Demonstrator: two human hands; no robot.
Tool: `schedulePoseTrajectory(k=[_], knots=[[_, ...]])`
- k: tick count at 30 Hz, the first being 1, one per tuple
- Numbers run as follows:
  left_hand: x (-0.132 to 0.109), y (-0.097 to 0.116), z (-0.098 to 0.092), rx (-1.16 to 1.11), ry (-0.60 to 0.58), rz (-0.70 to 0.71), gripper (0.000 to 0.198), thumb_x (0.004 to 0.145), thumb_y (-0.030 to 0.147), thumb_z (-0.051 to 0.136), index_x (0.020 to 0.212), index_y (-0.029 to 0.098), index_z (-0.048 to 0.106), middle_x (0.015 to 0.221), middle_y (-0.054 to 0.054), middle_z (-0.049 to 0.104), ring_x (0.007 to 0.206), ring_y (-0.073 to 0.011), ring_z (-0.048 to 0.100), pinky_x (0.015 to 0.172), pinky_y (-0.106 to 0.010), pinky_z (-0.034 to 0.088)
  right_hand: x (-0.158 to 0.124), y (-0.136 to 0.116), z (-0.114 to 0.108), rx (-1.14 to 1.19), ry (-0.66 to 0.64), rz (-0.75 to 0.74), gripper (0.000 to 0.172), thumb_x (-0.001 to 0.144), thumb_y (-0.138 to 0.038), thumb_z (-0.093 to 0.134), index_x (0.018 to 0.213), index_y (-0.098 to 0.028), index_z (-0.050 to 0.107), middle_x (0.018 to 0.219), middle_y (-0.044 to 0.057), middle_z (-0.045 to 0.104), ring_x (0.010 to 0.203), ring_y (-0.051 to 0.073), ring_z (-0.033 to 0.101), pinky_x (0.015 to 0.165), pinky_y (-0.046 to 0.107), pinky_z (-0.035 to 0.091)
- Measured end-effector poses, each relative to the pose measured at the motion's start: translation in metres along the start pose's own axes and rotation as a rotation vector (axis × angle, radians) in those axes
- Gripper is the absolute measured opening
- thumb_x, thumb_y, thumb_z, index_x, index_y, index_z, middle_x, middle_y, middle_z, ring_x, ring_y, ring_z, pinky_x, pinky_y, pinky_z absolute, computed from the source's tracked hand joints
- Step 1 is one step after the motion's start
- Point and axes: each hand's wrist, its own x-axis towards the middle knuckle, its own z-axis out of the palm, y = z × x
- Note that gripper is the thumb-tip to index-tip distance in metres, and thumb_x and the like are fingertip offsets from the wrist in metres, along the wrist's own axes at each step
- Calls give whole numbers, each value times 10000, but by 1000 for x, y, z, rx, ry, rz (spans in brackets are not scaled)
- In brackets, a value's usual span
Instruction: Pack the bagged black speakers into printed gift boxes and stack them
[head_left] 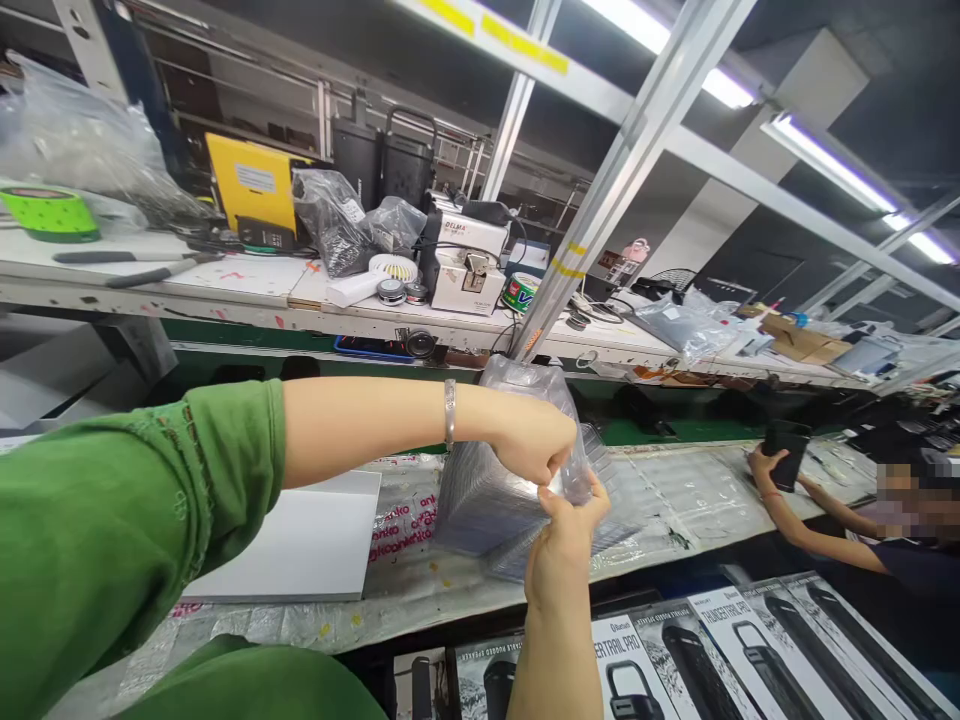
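Observation:
My left hand reaches across from the left in a green sleeve, with a silver bracelet on the wrist, and its fingers are pinched on the edge of a clear plastic bag. My right hand comes up from below and pinches the same bag edge right beside it. The bag stands on the plastic-covered bench and holds a stack of clear plastic trays.
A white flat box lies left of the bag. Printed speaker cartons line the near edge. A co-worker at the right holds a black object. The upper shelf carries a label machine, bags, a yellow box and tape.

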Motion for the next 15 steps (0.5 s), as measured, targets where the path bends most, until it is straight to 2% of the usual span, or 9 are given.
schedulePoseTrajectory(k=[4, 8, 10, 12, 14, 15], knots=[[-3, -1, 10, 63, 88, 32, 159, 726, 64, 566, 665, 146, 688, 604, -18, 637, 509, -128, 405, 485, -283, 300, 3, 0, 0, -52, 6, 2, 695, 642, -359, 604, 1277, -205, 366, 1200, 95, 516, 1162, 287, 451, 1019, 500, 321], [-9, -6, 15, 57, 196, 32, 150, 709, 40, 581, 626, 145, 650, 598, -16, 636, 503, -117, 392, 480, -286, 274, 5, 2, 3, 0, -22, 47, 706, 608, -346, 612, 1260, -222, 370, 1151, 62, 533, 1088, 258, 489, 1012, 469, 331], [-18, -9, 4, -47, 321, 36, 151, 738, 40, 587, 629, 132, 636, 615, -10, 641, 535, -98, 453, 517, -258, 317, 6, 4, 5, 85, -28, 57, 713, 584, -324, 626, 1240, -217, 369, 1161, 56, 522, 1079, 237, 497, 1034, 454, 319], [-38, -10, -19, -253, 521, 56, 145, 809, 79, 565, 690, 113, 640, 660, -12, 654, 596, -80, 535, 586, -219, 381, 7, 1, 5, 133, -21, 63, 747, 571, -327, 627, 1255, -206, 354, 1161, 64, 519, 1111, 246, 489, 1062, 476, 300], [-71, -7, -45, -487, 688, 86, 158, 872, 156, 527, 782, 100, 643, 693, -9, 652, 628, -66, 579, 623, -199, 414, 7, -10, 0, 26, 24, 23, 823, 578, -386, 649, 1311, -173, 344, 1223, 109, 495, 1193, 285, 450, 1089, 517, 270], [-90, -4, -54, -584, 728, 90, 171, 886, 199, 523, 810, 101, 641, 686, -2, 642, 611, -57, 576, 610, -193, 410, 5, -17, -4, -99, 66, -32, 874, 591, -431, 671, 1350, -154, 337, 1289, 142, 459, 1248, 308, 409, 1105, 534, 245]])
